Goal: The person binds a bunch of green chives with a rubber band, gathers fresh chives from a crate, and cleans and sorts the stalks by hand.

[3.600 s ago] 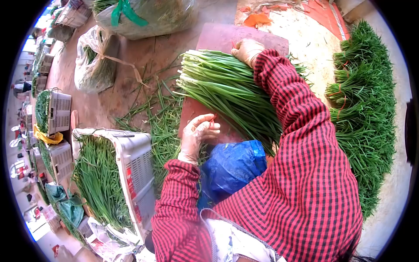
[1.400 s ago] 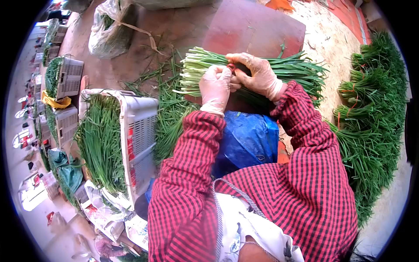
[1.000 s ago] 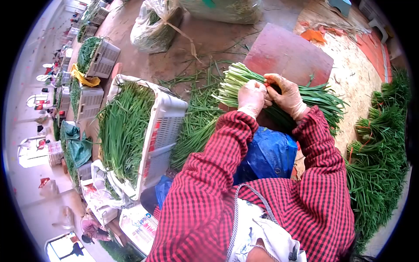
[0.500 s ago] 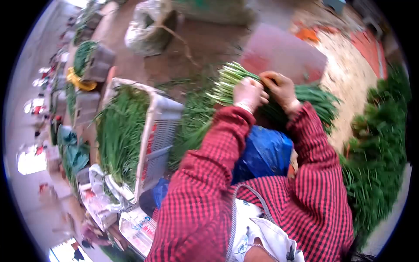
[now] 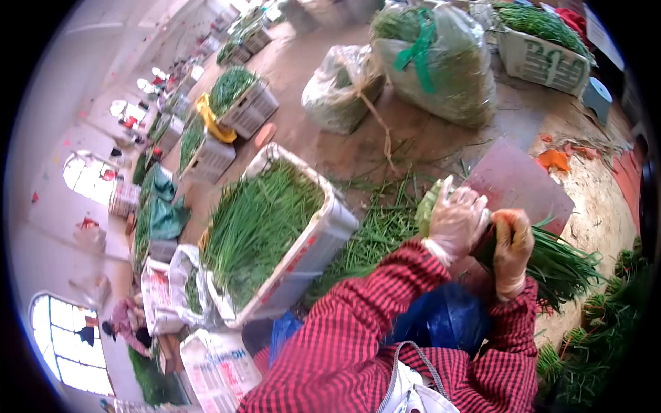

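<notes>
A bunch of green chives [image 5: 561,265] lies crosswise in front of me, pale stem ends at the left and dark leaves at the right. My left hand [image 5: 456,220], in a thin whitish glove, is wrapped over the pale stems. Around the middle of the bunch, my right hand [image 5: 511,251] is closed with its fingers curled, also gloved. Between the hands, part of the bunch is hidden. Below them is blue plastic [image 5: 441,316] over my lap. A pinkish board [image 5: 520,182] lies just beyond the hands.
A white crate [image 5: 337,220] of chives stands at my left, with loose green stalks [image 5: 392,230] on the floor beside it. More chives [image 5: 599,344] are piled at the right. Filled plastic bags [image 5: 441,76], a crate [image 5: 544,62] and a blue-grey stool [image 5: 597,96] stand farther off.
The view has swung, so the hands and bunch now appear lower and farther right. My left hand's fingers have shifted from a closed pinch to lying over the pale stems.
</notes>
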The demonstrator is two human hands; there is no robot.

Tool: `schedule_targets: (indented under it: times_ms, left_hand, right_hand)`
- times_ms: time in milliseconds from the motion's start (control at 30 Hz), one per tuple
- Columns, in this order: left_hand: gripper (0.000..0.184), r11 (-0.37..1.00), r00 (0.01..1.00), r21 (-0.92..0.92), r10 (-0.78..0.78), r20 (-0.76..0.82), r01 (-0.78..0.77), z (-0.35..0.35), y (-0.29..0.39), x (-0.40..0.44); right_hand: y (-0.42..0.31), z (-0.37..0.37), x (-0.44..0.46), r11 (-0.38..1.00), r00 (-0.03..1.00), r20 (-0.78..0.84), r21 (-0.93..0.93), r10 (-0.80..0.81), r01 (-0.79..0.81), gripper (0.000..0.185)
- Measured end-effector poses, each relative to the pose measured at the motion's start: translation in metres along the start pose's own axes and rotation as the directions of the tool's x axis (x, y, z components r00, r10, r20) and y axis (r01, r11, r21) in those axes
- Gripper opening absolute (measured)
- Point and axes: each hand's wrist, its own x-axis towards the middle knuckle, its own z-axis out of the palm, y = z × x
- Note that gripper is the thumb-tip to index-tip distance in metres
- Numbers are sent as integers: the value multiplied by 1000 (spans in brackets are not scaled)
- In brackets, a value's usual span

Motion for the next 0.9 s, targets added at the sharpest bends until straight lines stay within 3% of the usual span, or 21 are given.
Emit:
schedule_targets:
  times_ms: [33, 100, 167, 233, 300, 333, 367, 433, 467, 500, 567, 633, 700, 833, 900]
  left_hand:
    - [29, 999, 999, -4, -42, 34, 42, 2, 4, -5]
    - [31, 994, 989, 17, -112, 98, 111, 28, 2, -26]
    - [34, 978, 979, -77, -187, 83, 194, 60, -7, -53]
    - [41, 986, 976, -94, -122, 180, 140, 49, -9, -48]
    - [55, 968, 953, -217, -56, 298, 125, 30, -16, -38]
    - [74, 964, 928, -232, -35, 371, 129, 21, -16, -31]
    - [94, 988, 891, -146, 22, 454, 50, 14, -14, -25]
    - [108, 989, 817, -5, 123, 563, -145, 4, -2, -18]
    - [117, 985, 702, 16, 110, 704, -170, 4, 4, -12]
    - [116, 978, 721, 46, 117, 683, -203, 11, 6, -17]
    - [107, 997, 690, -41, 78, 719, -70, 24, 5, -20]
    - [89, 997, 786, -64, 81, 613, -53, 33, 6, -25]
    - [98, 1000, 764, -20, -4, 645, 22, 32, 10, -24]
    - [109, 994, 703, -100, 42, 710, 42, 17, 0, -11]
    - [117, 984, 732, -73, 171, 659, -164, 11, -13, -17]
  right_hand:
    - [3, 1, -7, 1000, 1000, -21, -1, 6, -6, 4]
    - [17, 4, -25, 995, 990, 102, -6, 101, -101, 5]
    - [41, 4, -45, 988, 987, 116, -121, 107, -93, 6]
    - [30, -2, -41, 991, 989, 72, -51, 131, -127, 7]
    - [25, -4, -38, 995, 996, 77, -94, 40, -33, 7]
    - [21, -6, -37, 994, 994, 99, -107, 40, -29, 8]
    - [21, -7, -37, 995, 991, 132, -96, 29, -17, 7]
    - [15, -11, -36, 997, 982, 188, -81, 17, -2, 6]
    - [14, -12, -36, 996, 982, 189, -85, 23, -7, 6]
    - [14, -14, -35, 990, 968, 251, -132, -23, 58, 5]
    - [22, -13, -31, 977, 947, 316, -179, -57, 118, 4]
    - [56, 0, -19, 977, 993, 106, -199, -53, 73, 4]
    - [112, 14, -14, 958, 965, 35, -132, 260, -253, 4]
    - [100, 24, 7, 990, 981, -150, -43, 126, -134, 7]
    - [61, 2, -7, 887, 942, 35, 327, 334, -327, 12]
